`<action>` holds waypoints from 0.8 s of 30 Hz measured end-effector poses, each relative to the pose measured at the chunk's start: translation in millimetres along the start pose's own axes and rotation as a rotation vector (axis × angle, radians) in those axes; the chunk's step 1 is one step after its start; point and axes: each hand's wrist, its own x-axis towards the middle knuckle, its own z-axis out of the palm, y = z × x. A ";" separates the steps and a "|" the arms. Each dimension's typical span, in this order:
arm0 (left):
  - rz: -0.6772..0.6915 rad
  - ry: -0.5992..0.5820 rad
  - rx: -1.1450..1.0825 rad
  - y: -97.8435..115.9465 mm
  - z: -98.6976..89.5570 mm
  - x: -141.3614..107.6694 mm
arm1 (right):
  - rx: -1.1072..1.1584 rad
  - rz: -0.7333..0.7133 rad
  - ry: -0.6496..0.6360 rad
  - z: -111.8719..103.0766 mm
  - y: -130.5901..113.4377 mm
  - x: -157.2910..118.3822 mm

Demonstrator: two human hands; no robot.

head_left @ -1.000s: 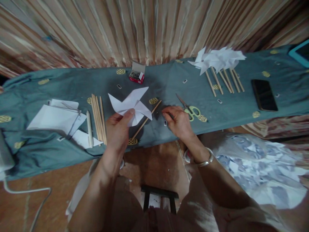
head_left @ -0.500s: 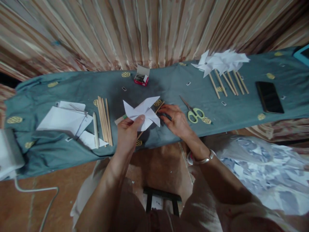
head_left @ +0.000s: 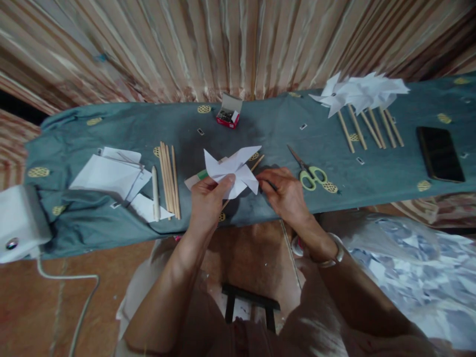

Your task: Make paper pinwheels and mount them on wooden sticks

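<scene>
Near the middle of the table, a white paper pinwheel [head_left: 238,164] is pinched by my left hand [head_left: 208,204], the thumb pressing on its centre. Under the pinwheel a thin wooden stick [head_left: 259,161] pokes out on both sides. A flat piece with a green band [head_left: 202,174] shows beneath, partly covered. My right hand [head_left: 285,192] is at the right-hand blade, its fingertips drawn together; what they hold, if anything, is hidden. Just right of that hand lie scissors [head_left: 311,173] with light green handles.
Left are wooden sticks [head_left: 171,183], a white pen-like tool [head_left: 155,193] and paper sheets [head_left: 106,173]. An open red box [head_left: 227,118] of small dark items stands at the back. Finished pinwheels [head_left: 366,93] and a phone [head_left: 441,153] lie right. A bag of paper scraps [head_left: 416,267] sits below.
The view has shifted, so the table's things appear moved. My right hand's fingers have closed together beside the pinwheel's right blade. My left hand keeps its pinch on the pinwheel.
</scene>
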 end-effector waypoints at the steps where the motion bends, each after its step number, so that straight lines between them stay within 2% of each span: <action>1: -0.012 -0.001 0.003 -0.1 0.6 -0.5 | -0.006 0.011 0.017 -2.7 -0.2 -1.5; 6: 0.022 0.008 0.004 0.8 -1.2 2.1 | 0.000 0.079 0.059 -9.3 4.0 -1.8; 11: 0.110 0.031 0.045 2.4 -5.3 7.0 | 0.000 0.058 -0.014 -5.2 6.3 -0.9; 15: 0.111 0.038 0.055 3.1 -4.2 6.0 | -0.007 0.023 -0.050 -1.6 4.2 -1.1; 21: 0.103 0.051 0.044 4.5 -1.6 4.3 | -0.024 -0.015 -0.023 5.0 2.8 1.0; 24: 0.100 0.058 0.030 4.2 -2.1 4.4 | 0.027 0.021 -0.020 7.6 3.5 1.1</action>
